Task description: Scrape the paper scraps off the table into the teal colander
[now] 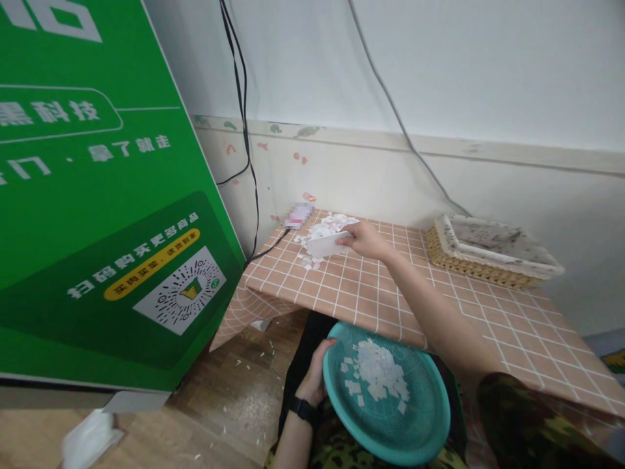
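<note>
My right hand reaches over the table and grips a white card by its right end. The card stands on edge against a pile of small white paper scraps on the checked tablecloth. Low in front of me, my left hand holds the left rim of a teal plastic basket at the table's front edge. A heap of similar paper scraps lies in the basket.
A wicker basket with a cloth lining sits at the table's right rear. Black cables hang down the wall beside a large green cabinet on the left. A blurred flat object lies at the table's back left corner. Scraps litter the wooden floor.
</note>
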`<state>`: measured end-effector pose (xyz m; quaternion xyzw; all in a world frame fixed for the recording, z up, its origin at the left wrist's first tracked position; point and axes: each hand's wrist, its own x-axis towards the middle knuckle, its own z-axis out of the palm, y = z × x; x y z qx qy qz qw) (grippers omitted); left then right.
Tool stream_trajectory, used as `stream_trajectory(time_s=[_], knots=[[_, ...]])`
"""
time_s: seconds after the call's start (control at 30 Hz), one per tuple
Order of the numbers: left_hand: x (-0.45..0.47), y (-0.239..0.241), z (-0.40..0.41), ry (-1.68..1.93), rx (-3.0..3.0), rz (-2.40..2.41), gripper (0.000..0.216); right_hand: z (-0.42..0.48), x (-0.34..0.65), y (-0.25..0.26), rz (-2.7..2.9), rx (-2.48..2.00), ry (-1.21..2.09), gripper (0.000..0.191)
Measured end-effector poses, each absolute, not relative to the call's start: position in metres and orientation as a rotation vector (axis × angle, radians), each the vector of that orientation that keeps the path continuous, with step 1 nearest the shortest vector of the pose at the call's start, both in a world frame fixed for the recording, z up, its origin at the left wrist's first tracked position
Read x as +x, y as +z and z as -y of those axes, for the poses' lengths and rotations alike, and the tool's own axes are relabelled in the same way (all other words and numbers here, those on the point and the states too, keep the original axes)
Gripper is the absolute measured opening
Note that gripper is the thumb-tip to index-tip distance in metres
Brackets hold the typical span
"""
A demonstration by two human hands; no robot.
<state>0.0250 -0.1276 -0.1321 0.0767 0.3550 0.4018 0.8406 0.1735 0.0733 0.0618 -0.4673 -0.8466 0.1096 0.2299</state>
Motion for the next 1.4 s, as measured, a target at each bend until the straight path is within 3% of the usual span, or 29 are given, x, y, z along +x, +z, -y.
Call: stream_trajectory(time_s=[0.4,0.73,1.03,1.4], knots=[[0.026,-0.132,0.129,0.843,0.167,-0.762,0.034,-0.058,0.216,0.075,2.298,-1.315,0.533,0.023],[0.025,-0.134,0.129,0.865,0.180,-0.761,0.031,-0.039,0.244,0.048,2.050,-1.302,0.909,0.027],[0.023,-0.131,0.131,0.914,0.200,-0.770,0.026,-0.037,0.231,0.024,1.883,-1.276,0.914,0.032],[0.020,-0.131,0.130,0.918,0.171,-0.778,0.026,-0.025,0.254,0.028,1.916,-1.273,1.015,0.031]])
